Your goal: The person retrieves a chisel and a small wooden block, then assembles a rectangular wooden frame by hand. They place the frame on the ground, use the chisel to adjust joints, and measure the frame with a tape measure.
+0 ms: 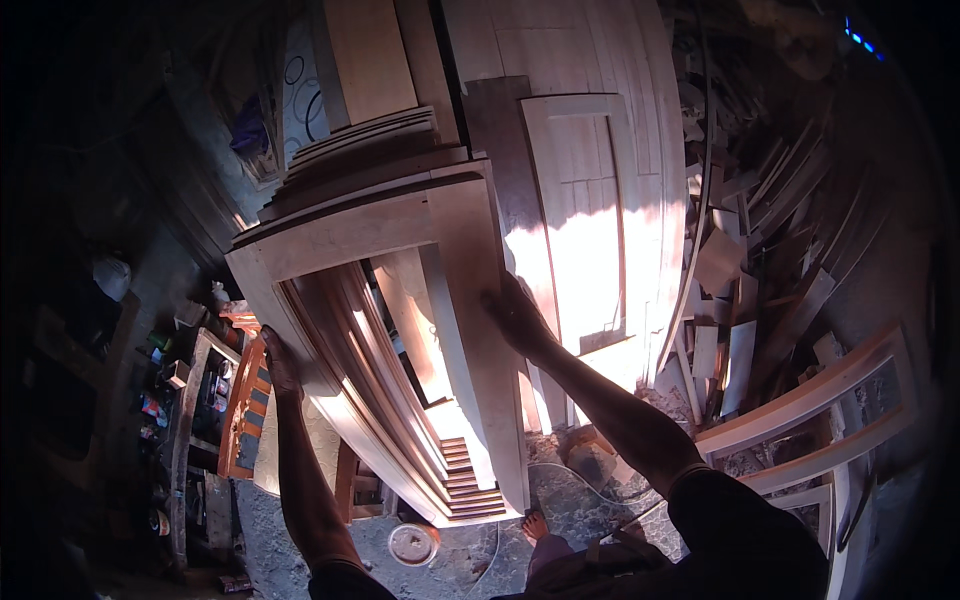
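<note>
A rectangular wooden frame (465, 270) with an open middle lies on top of a stack of similar frames. Through its opening the lower frames (375, 340) show as layered edges, and their near ends look like steps. My left hand (281, 368) is closed on the frame's left side. Against its right side, a bit farther away, my right hand (514, 315) grips the outer edge. Shade and the wood partly hide the fingers of both hands.
A large pale panel (650, 220) with another frame (540, 160) on it stands to the right, partly sunlit. Beyond it, wood offcuts (720, 260) lie heaped. Curved frames (800, 410) lean at near right. A round tub (413, 545) and a cable (497, 550) are on the floor.
</note>
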Tool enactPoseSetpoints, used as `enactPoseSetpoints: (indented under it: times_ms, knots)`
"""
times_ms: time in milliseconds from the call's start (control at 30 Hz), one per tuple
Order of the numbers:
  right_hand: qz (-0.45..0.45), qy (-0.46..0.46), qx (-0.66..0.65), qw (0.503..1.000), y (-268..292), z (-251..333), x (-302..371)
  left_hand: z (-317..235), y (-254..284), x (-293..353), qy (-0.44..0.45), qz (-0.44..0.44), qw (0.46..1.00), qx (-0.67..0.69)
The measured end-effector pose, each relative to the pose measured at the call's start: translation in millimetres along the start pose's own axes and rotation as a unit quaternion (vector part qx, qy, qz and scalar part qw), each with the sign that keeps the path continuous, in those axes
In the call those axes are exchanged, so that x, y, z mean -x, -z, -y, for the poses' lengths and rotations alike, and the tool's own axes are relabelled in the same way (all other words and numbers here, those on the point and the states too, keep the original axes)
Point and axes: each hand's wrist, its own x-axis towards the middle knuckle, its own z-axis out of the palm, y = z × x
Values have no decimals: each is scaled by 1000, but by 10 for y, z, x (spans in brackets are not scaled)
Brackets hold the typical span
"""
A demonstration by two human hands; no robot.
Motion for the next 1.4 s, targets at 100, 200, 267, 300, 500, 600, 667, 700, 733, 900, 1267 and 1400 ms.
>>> enactPoseSetpoints:
  times_ms: [100, 200, 267, 300, 500, 600, 667, 700, 733, 900, 1267, 1400]
  knots:
    - [39, -75, 16, 996, 64, -67, -123, 209, -94, -197, -7, -29, 999, 12]
    - [35, -53, 58, 996, 36, -160, -228, 414, -68, -388, -11, 10, 999, 41]
    - [35, -75, 90, 992, -16, -243, -284, 536, -66, -493, -1, 16, 998, 55]
    - [31, -93, 102, 990, -46, -282, -308, 582, -71, -528, -27, 49, 995, 88]
    - [30, -106, 97, 989, -68, -360, -424, 674, -172, -573, -17, 33, 997, 65]
    - [90, -147, 57, 983, 17, -314, -456, 735, -182, -620, -10, 37, 996, 79]
    - [82, -126, 58, 987, 56, -298, -450, 835, -143, -678, -8, 16, 997, 69]
    - [78, -114, 59, 989, 57, -301, -450, 893, -119, -720, -38, 78, 988, 131]
    - [80, -131, 50, 987, 53, -315, -458, 946, -80, -758, -56, 119, 976, 174]
    - [78, -189, -20, 979, -26, -527, -464, 1037, 91, -561, -119, -9, 993, 8]
    - [70, -189, 174, 964, -391, -952, 2439, 945, -2136, 2785, 61, 268, 961, 23]
    - [113, -264, 240, 927, 98, -1145, 3396, 764, -2535, 4226, 407, 418, 790, 190]
